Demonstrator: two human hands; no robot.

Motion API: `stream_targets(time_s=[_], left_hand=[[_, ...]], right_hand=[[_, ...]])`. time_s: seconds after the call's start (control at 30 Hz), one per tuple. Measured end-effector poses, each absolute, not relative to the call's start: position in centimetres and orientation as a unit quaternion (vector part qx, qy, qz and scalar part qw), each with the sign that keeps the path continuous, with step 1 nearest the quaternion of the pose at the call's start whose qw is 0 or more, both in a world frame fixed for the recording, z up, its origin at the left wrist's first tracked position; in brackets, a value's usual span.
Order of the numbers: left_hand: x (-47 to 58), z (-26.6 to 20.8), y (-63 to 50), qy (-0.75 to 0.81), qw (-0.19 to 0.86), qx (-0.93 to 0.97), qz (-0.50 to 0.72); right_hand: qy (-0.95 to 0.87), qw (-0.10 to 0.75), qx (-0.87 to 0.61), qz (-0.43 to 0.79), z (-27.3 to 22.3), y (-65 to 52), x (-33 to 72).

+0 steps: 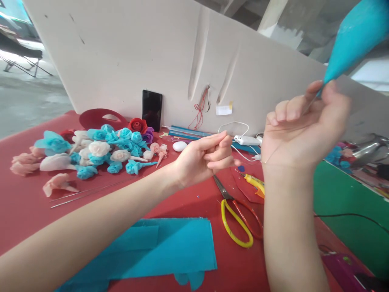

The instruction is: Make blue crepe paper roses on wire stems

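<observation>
In the head view, the right hand [306, 121] is raised at the upper right, palm showing, with its thumb and fingers pinched tight on the narrow end of a blue piece [358, 38], which flares up and out past the frame's edge, clear of the table [176, 205]. The left hand [209, 156] is near the middle, fingers curled in and thumb close to the forefinger; whether it grips anything thin, I cannot tell. Just below it lie scissors [225, 194] with one yellow and one red handle, a yellow cutter [254, 182] beside them. Blue sheets [185, 243] lie below the left forearm. Beyond that forearm are a cluster of flowers [99, 149] and a white mouse [179, 146]; a phone [152, 110] leans on the panel [121, 52] behind.
</observation>
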State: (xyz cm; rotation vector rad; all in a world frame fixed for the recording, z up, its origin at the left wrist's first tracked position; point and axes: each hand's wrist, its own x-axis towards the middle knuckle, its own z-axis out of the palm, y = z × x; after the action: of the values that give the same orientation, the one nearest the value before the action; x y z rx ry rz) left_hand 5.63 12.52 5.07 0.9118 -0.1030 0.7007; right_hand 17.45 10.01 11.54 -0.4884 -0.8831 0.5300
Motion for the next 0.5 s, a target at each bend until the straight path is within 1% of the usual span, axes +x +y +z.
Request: stream_targets(time_s=[0.17,0.33,0.5], left_hand=[[5.2,4.6,13.6,0.001,0.818,0.479,0.318],[4.5,3.9,14.5,0.074,0.766,0.573,0.281],[3.9,3.7,14.0,0.139,0.693,0.665,0.241]], right_hand=[[-0.451,0.837,-0.239,0.196,11.2,10.5,17.8],[-0.477,0.811,-0.242,0.236,10.9,11.1,18.4],[-0.537,0.741,-0.309,0.258,10.3,11.7,18.2]])
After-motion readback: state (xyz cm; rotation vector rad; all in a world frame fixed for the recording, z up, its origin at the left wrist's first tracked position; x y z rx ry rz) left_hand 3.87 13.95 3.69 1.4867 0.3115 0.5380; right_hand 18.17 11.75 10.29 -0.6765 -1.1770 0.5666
